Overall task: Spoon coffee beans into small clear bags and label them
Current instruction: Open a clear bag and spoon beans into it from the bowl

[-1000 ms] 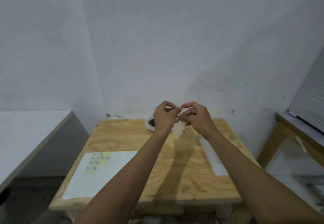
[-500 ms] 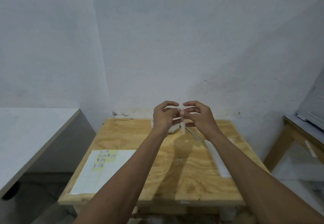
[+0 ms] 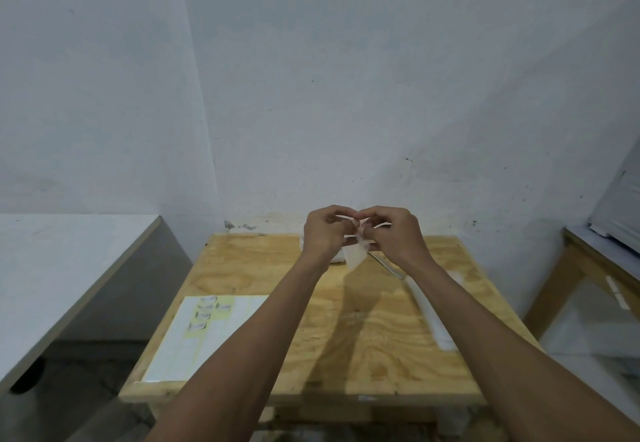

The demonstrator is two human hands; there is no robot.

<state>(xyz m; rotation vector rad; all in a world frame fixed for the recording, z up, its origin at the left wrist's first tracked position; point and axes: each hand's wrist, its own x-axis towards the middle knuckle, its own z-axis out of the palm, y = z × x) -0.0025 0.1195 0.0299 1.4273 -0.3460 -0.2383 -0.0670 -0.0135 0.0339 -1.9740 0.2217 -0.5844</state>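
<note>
A small clear bag (image 3: 355,255) hangs in the air above the far part of the wooden table (image 3: 349,331). My left hand (image 3: 323,234) and my right hand (image 3: 394,235) both pinch its top edge, fingertips nearly touching. Behind my left hand a white container (image 3: 337,259) shows only as a sliver; its contents are hidden. A metal spoon (image 3: 386,264) lies on the table under my right wrist. A stack of clear bags (image 3: 431,313) lies along the right side. A white label sheet (image 3: 204,334) with a few yellowish patches sits at the front left.
A grey-white counter (image 3: 65,268) stands to the left, with a gap between it and the table. A second wooden table (image 3: 588,268) with a white object on it stands at the right. The white wall is close behind.
The camera view has shifted a little. My hands stayed together at the bag's top, and the bag now hangs wider and lower than half a second ago.
</note>
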